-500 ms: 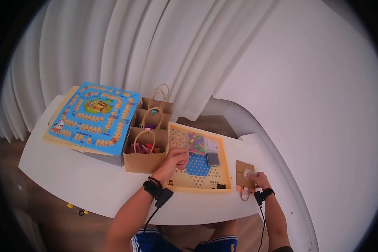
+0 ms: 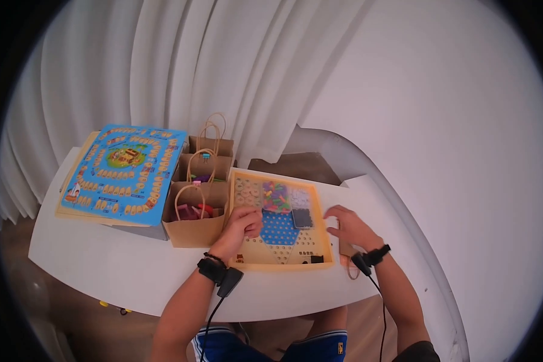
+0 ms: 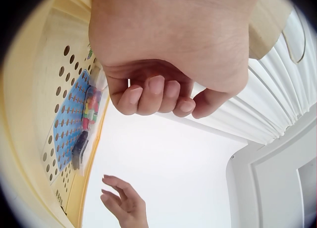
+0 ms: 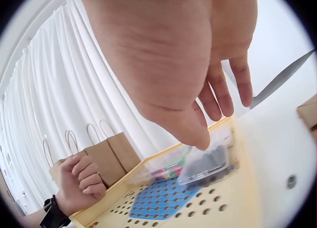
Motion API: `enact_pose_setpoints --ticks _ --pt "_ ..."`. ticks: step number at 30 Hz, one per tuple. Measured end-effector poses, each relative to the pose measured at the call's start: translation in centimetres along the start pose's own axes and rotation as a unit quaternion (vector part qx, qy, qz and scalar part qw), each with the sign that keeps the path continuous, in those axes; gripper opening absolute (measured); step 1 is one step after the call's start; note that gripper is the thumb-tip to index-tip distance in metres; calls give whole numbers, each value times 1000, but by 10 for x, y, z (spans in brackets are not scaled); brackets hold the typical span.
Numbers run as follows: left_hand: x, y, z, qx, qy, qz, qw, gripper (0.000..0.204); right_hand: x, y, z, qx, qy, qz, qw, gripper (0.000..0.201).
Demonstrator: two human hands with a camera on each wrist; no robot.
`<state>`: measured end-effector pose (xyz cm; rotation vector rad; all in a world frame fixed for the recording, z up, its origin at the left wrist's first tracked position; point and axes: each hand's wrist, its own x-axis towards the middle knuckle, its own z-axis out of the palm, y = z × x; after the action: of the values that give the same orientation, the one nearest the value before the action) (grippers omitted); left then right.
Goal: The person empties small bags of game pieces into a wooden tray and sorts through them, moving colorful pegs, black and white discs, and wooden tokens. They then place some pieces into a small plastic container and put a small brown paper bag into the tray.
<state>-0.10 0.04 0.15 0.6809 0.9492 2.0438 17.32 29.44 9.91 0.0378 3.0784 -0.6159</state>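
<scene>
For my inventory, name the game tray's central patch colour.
The central patch is blue, dotted with holes; head view shows it best.

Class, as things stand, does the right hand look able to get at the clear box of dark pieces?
Probably yes: the right hand looks empty and hovers beside the box. Only the low rim of the tray seems to lie between, and nothing visible covers the box.

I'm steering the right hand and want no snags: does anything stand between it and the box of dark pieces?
The tray's right rim lies between the right hand and the box of dark pieces; nothing else visible stands in between.
</scene>
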Motion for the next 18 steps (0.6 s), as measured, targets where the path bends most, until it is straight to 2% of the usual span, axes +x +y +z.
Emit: enact_pose_setpoints --ticks 4,6,12,18 --pt "-1 -4 -3 -14 -8 21 1000 30 40 -3 34 -37 -35 -52 997 44" --pt "-1 -2 -2 -17 -6 19 1000 30 49 -7 44 -91 -63 8 994 54" --pt "-1 -2 -2 -7 -8 22 1000 32 55 -6 52 -151 -45 28 987 73" --pt "0 -4 -4 0 -19 20 1000 27 50 -5 52 -141 -66 33 987 77"
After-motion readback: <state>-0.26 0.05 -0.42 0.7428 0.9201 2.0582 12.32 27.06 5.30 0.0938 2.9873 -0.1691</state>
